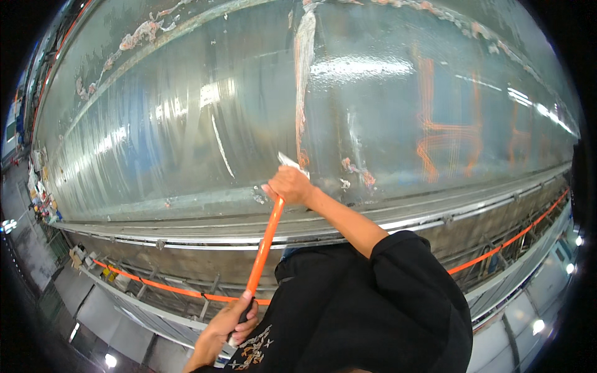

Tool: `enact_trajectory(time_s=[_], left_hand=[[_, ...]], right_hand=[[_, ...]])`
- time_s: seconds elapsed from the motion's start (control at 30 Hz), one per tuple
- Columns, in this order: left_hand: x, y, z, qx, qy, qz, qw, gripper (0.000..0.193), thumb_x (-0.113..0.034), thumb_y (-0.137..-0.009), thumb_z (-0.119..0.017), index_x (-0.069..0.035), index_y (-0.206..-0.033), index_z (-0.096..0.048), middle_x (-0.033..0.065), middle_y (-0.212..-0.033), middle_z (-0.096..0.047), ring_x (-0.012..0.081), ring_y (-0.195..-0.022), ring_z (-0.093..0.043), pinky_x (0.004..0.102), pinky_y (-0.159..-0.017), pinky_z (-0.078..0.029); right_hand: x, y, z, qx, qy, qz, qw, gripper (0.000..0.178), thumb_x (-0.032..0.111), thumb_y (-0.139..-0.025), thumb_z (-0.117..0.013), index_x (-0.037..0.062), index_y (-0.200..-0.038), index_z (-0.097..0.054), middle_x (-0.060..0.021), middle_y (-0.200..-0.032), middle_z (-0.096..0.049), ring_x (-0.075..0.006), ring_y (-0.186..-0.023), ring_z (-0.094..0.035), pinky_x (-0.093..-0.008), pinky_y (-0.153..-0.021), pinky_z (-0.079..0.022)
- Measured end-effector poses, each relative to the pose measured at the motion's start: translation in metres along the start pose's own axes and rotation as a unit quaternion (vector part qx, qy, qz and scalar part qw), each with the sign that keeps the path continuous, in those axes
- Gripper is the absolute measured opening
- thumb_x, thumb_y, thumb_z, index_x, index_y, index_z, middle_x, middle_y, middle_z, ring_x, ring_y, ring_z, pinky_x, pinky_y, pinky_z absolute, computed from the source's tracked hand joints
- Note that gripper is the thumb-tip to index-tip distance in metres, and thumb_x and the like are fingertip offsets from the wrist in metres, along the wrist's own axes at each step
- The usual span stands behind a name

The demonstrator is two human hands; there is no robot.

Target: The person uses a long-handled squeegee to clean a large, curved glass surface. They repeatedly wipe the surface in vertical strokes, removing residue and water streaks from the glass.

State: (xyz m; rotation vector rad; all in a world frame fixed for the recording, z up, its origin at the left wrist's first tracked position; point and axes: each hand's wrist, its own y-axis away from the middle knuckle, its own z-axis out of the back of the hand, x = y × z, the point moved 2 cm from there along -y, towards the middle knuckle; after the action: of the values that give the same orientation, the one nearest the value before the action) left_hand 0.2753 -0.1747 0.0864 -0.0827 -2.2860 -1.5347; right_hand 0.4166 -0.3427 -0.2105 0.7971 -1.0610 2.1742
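A long-handled scraper [263, 245] with an orange shaft slants up from my body toward a wide, wet, grey-green sheet surface [242, 124]. My left hand [229, 324] is wrapped round its black grip at the lower end. Higher up, my right hand [291, 184] closes round the shaft just below the pale scraper blade [285, 160]. The blade's tip is at the surface, close to the lower end of a whitish ridge [303, 74] that runs up and down; whether it touches is hard to tell. Small pinkish-white scraps [359, 171] stick to the surface right of my hand.
Orange painted marks [429, 124] show on the surface at right. More peeled residue [140, 34] lies along a seam at upper left. Below the surface run a metal rail [199, 242] and an orange rail [161, 287]. Cluttered items [43, 202] sit at far left.
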Motion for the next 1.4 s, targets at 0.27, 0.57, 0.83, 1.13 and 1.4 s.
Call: enact_trajectory(time_s=[0.27,0.57,0.83,1.13,1.4], left_hand=[[-0.214,0.015,-0.048,0.063,0.093,-0.045,0.993,0.061,-0.066,-0.102,-0.031,-0.012,-0.074,-0.038,-0.0041,-0.044,-0.029,0.0076,-0.029,-0.027,0.0265,-0.027,-0.03],[-0.361,-0.007,-0.075,0.152,0.105,-0.157,0.97,0.058,-0.064,-0.102,-0.031,-0.014,-0.074,-0.04,-0.0057,-0.042,-0.031,0.0068,-0.025,-0.029,0.0251,-0.022,-0.031],[-0.101,-0.015,-0.005,0.063,0.11,-0.09,0.988,0.057,-0.065,-0.101,-0.035,-0.014,-0.076,-0.042,-0.0072,-0.044,-0.03,0.0049,-0.028,-0.025,0.0233,-0.026,-0.026],[0.109,-0.049,0.037,-0.111,-0.108,-0.008,0.988,0.061,-0.064,-0.102,-0.034,-0.013,-0.073,-0.047,-0.0042,-0.047,-0.035,0.0071,-0.033,-0.027,0.0229,-0.033,-0.023],[0.0,-0.008,-0.012,-0.051,-0.094,-0.005,0.994,0.058,-0.061,-0.103,-0.038,-0.011,-0.074,-0.046,-0.0027,-0.047,-0.034,0.0085,-0.034,-0.031,0.0247,-0.035,-0.028]], right_hand=[[-0.193,-0.185,0.059,-0.012,0.097,0.028,0.995,0.048,0.029,-0.091,-0.067,0.013,-0.052,-0.045,-0.0062,-0.048,-0.045,-0.0267,-0.047,-0.045,-0.0385,-0.048,-0.037],[-0.318,-0.307,0.116,0.11,0.079,-0.007,0.991,0.052,0.04,-0.1,-0.052,0.0111,-0.057,-0.051,-0.0134,-0.056,-0.051,-0.0363,-0.055,-0.05,-0.0472,-0.055,-0.038],[-0.12,-0.111,0.008,0.134,-0.057,-0.004,0.989,0.048,0.037,-0.097,-0.056,0.0153,-0.054,-0.051,-0.01,-0.054,-0.052,-0.0337,-0.054,-0.048,-0.046,-0.058,-0.038],[0.072,0.094,0.02,0.091,-0.004,-0.103,0.991,0.046,0.023,-0.086,-0.071,0.0112,-0.051,-0.043,-0.0081,-0.048,-0.044,-0.0276,-0.046,-0.044,-0.0391,-0.053,-0.036],[-0.002,0.013,0.021,0.004,-0.024,-0.022,0.999,0.046,0.025,-0.088,-0.07,0.0135,-0.053,-0.041,-0.0053,-0.046,-0.039,-0.025,-0.045,-0.043,-0.0375,-0.051,-0.036]])
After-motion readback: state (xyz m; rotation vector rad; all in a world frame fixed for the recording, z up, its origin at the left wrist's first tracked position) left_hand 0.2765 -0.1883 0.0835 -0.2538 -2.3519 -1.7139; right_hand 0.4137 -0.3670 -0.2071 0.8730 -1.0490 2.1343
